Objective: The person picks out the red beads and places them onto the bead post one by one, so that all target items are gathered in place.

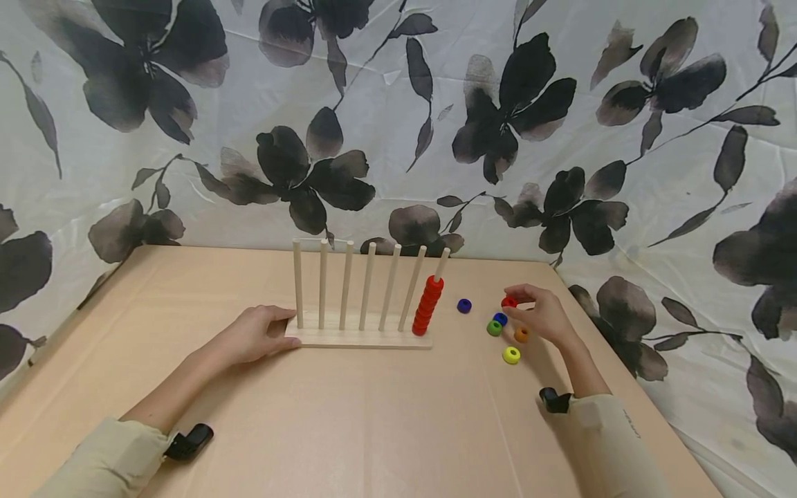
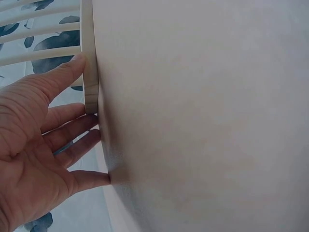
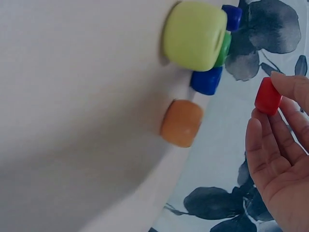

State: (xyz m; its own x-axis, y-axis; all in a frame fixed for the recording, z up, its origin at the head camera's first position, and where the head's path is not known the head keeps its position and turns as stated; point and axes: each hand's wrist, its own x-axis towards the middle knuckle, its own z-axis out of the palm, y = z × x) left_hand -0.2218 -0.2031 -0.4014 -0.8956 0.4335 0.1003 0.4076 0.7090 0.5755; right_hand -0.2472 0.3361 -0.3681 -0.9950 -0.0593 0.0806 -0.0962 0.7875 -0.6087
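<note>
A wooden peg rack (image 1: 363, 337) stands on the table, with several upright pegs on its flat base. Stacked red beads (image 1: 427, 306) fill most of the rightmost peg; the other pegs are bare. My left hand (image 1: 258, 334) grips the left end of the base, its thumb (image 2: 67, 75) on the upper face and the fingers at the end. Between thumb and fingertips my right hand (image 1: 540, 315) pinches a loose red bead (image 3: 268, 96), raised above the table. Close below it lie an orange bead (image 3: 182, 123), a yellow bead (image 3: 195, 36), a green bead (image 1: 495, 328) and a blue bead (image 1: 500, 319).
Another blue bead (image 1: 464, 306) lies apart, between the rack and the cluster. The light wooden table (image 1: 373, 429) ends at a floral sheet (image 1: 398, 124) hanging behind it and along the right side.
</note>
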